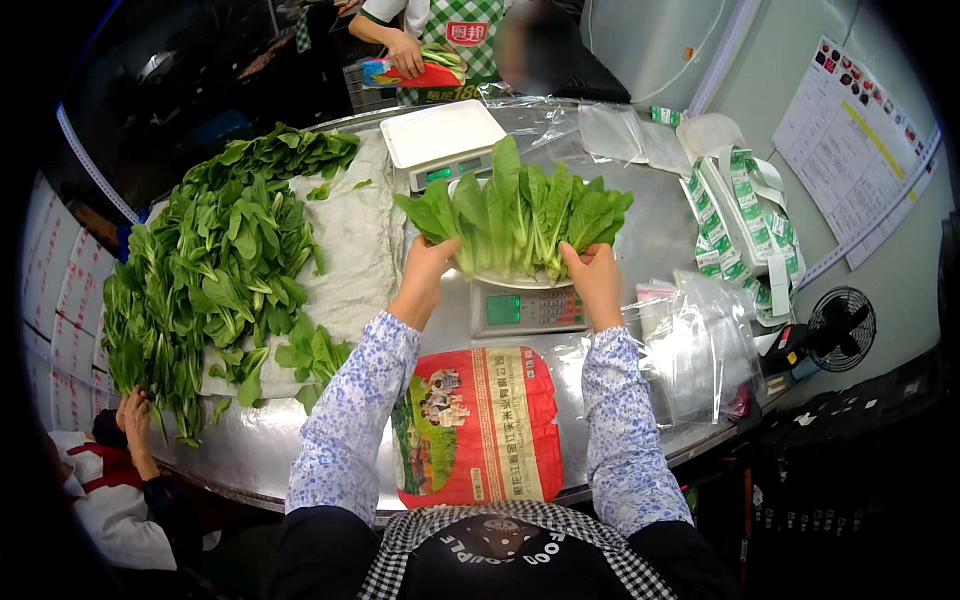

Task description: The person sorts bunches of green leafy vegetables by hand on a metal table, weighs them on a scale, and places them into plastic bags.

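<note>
A bunch of leafy greens point(515, 215) lies spread across the white pan point(505, 281) of a digital scale point(527, 309), stems toward me. My left hand point(427, 270) pinches the leaves at the left end of the bunch. At the right end, my right hand point(594, 272) has its fingers closed on the stems and leaves there. Both forearms wear blue-and-white floral sleeves. Between them a red printed plastic sack point(480, 425) lies flat on the metal table point(350, 440).
Piled greens point(215, 270) cover the table's left side, beside a white cloth point(345, 250). A second scale point(443, 135) stands behind mine. Plastic bags point(700, 335), label rolls point(740, 225) and a fan point(842, 328) are on the right. Co-workers' hands point(405, 53) are at the far side and left.
</note>
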